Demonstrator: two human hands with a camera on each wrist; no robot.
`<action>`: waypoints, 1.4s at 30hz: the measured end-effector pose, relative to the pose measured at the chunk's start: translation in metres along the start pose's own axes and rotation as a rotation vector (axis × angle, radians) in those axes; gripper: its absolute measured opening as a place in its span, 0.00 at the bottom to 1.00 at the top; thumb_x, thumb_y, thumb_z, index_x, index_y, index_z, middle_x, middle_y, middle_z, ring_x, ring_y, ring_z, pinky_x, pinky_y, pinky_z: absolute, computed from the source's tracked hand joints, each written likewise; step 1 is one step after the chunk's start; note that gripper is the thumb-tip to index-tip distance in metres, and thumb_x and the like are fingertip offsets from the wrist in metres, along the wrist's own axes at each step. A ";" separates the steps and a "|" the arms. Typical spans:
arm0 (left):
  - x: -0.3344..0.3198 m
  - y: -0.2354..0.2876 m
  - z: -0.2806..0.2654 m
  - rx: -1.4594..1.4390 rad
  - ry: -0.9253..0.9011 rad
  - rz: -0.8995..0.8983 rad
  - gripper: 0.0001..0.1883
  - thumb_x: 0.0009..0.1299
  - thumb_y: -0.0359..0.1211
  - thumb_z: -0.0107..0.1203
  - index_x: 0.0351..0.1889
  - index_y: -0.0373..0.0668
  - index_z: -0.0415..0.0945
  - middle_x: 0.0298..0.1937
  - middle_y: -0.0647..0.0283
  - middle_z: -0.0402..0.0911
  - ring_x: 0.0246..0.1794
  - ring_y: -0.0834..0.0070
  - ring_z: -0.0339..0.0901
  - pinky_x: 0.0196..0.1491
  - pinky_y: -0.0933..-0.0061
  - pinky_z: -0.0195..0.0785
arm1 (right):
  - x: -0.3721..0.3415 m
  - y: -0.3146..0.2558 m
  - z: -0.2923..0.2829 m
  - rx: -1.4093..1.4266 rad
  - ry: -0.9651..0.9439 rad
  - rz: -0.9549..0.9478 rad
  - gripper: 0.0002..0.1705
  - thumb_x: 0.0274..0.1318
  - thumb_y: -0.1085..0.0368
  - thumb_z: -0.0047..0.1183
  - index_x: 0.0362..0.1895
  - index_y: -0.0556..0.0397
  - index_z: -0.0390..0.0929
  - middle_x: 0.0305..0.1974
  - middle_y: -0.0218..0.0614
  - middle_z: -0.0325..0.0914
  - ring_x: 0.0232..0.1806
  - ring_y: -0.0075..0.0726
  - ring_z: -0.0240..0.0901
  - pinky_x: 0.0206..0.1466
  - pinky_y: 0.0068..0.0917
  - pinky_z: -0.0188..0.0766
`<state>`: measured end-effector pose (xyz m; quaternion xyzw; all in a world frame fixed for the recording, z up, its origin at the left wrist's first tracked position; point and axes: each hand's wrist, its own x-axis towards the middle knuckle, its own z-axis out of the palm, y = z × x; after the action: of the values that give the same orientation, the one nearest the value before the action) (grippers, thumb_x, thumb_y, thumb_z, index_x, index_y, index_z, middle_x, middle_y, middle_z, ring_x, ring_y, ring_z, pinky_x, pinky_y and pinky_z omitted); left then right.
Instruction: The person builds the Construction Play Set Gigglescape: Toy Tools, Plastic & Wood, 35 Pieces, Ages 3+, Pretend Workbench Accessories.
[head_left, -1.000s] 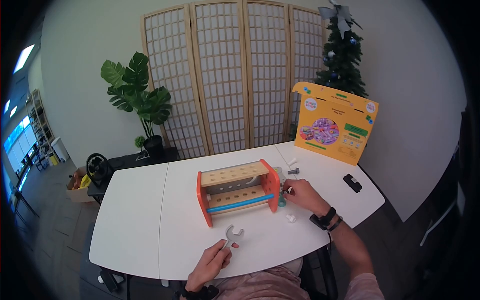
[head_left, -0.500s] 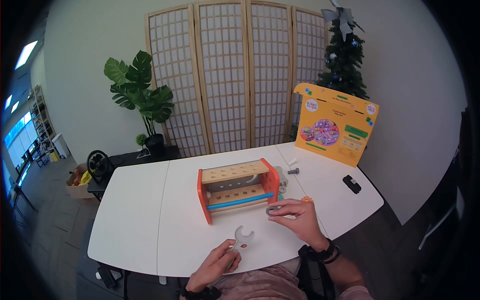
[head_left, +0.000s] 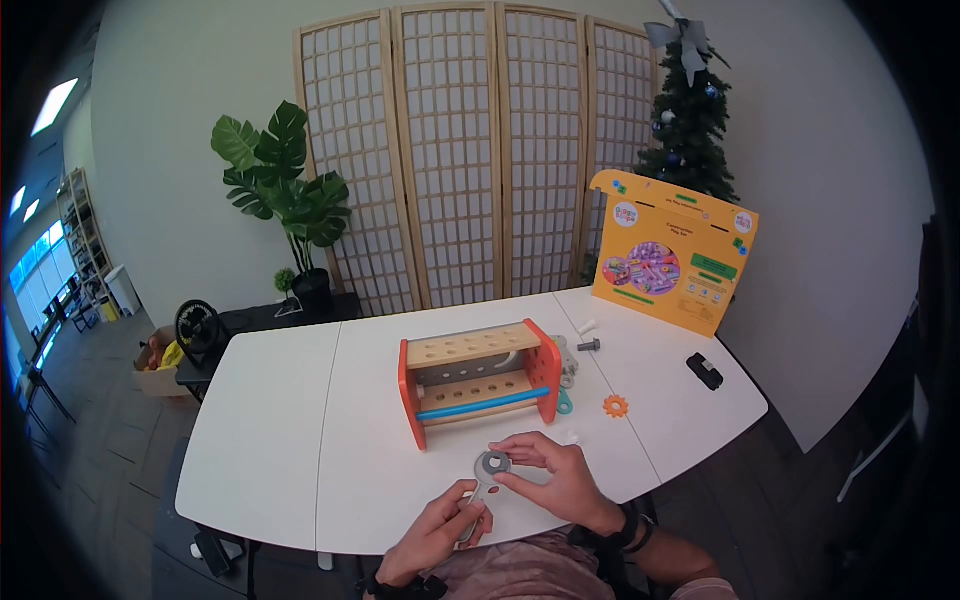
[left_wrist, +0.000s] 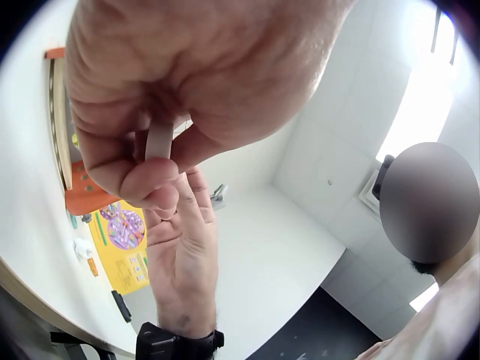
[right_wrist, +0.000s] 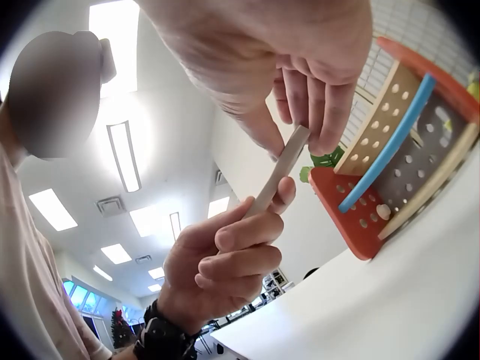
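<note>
My left hand [head_left: 437, 530] grips a grey toy wrench [right_wrist: 271, 180] by its handle, with the open end pointing up and away from me. Between thumb and fingertips, my right hand [head_left: 562, 487] pinches a small grey ring-shaped nut [head_left: 495, 462] at the wrench's open end, overlapping it in the head view. The left wrist view shows the wrench's pale edge [left_wrist: 159, 140] between curled fingers. Just beyond both hands stands a toy workbench with red sides [head_left: 546, 378], holed wooden shelves [head_left: 470, 345] and a blue bar [head_left: 480, 404] across its front.
Right of the workbench lie an orange gear [head_left: 615, 406], a teal piece [head_left: 565, 402], grey plates [head_left: 568, 362], a grey bolt [head_left: 589, 345] and a white piece [head_left: 587, 327]. A yellow box [head_left: 665, 260] stands behind them. Farther right is a black object [head_left: 704, 371] on the white table [head_left: 260, 430].
My right hand has come from the pieces beside the workbench toward me and leftward, bringing the grey nut to the wrench. The wrench has shifted slightly right. The orange gear is now uncovered.
</note>
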<state>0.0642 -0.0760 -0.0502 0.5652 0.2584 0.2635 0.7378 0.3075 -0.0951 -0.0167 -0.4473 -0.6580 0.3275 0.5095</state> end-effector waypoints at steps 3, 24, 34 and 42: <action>0.002 0.000 0.000 -0.007 -0.023 0.007 0.15 0.95 0.34 0.44 0.73 0.42 0.65 0.44 0.60 0.84 0.34 0.81 0.75 0.36 0.78 0.68 | 0.002 0.002 -0.006 0.066 -0.045 0.016 0.32 0.65 0.74 0.74 0.70 0.62 0.79 0.64 0.45 0.88 0.66 0.37 0.87 0.75 0.35 0.82; 0.059 0.032 -0.006 -0.162 0.075 0.002 0.20 0.91 0.31 0.41 0.78 0.38 0.64 0.57 0.56 0.81 0.46 0.74 0.73 0.56 0.70 0.72 | 0.147 0.184 -0.219 -0.975 0.006 0.223 0.31 0.61 0.77 0.55 0.69 0.49 0.85 0.60 0.56 0.88 0.62 0.63 0.85 0.71 0.51 0.79; 0.120 0.055 -0.016 -0.222 -0.026 -0.107 0.20 0.92 0.30 0.42 0.79 0.37 0.57 0.74 0.45 0.76 0.67 0.62 0.83 0.75 0.64 0.79 | 0.150 0.188 -0.220 -0.963 0.050 0.085 0.10 0.53 0.78 0.63 0.39 0.53 0.89 0.46 0.47 0.87 0.55 0.57 0.85 0.63 0.48 0.81; 0.146 0.066 -0.018 -0.343 -0.001 -0.079 0.20 0.91 0.28 0.45 0.77 0.33 0.59 0.76 0.40 0.75 0.69 0.56 0.84 0.76 0.63 0.82 | 0.153 0.198 -0.228 -0.988 0.032 0.131 0.14 0.46 0.77 0.69 0.40 0.52 0.90 0.44 0.47 0.89 0.52 0.57 0.86 0.58 0.47 0.83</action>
<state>0.1520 0.0503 -0.0024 0.4207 0.2311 0.2744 0.8332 0.5658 0.1167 -0.0738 -0.6804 -0.6974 0.0012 0.2252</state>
